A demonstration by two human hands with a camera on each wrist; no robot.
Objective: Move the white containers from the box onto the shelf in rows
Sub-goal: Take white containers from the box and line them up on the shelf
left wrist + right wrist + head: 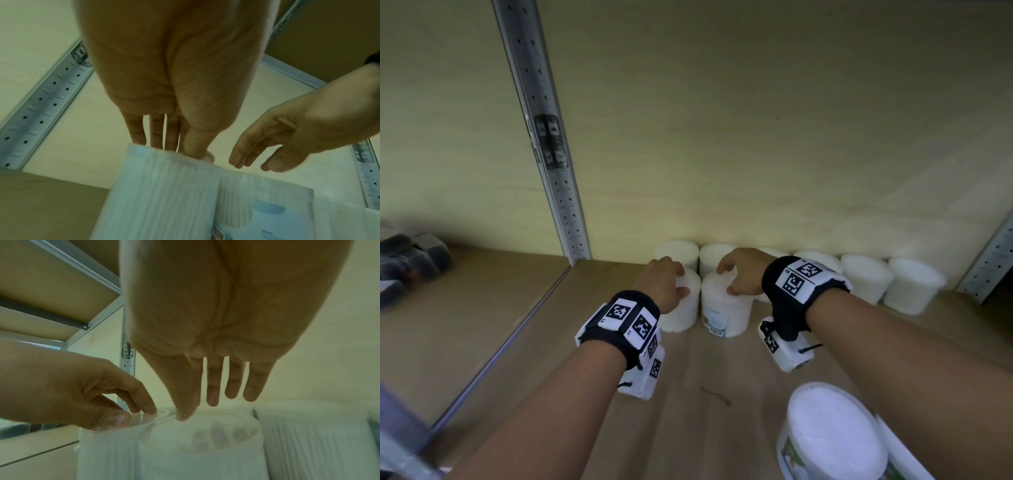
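Observation:
Two white ribbed containers stand side by side on the wooden shelf (688, 394), in front of a back row of white containers (866, 277). My left hand (678, 282) grips the top of the left container (681, 308), thumb on the near rim and fingers over the far edge (176, 149). My right hand (729, 279) hangs over the lid of the right container (726, 311), which carries a blue label and a barcode. In the right wrist view its fingers (232, 386) are straight and just above the lid (201, 431). The box is out of view.
The back row runs along the pale rear wall to the right upright (989, 263). A larger white tub (832, 435) with a green label stands at the front right. A perforated metal upright (551, 164) bounds the bay on the left; dark objects (410, 257) lie beyond it.

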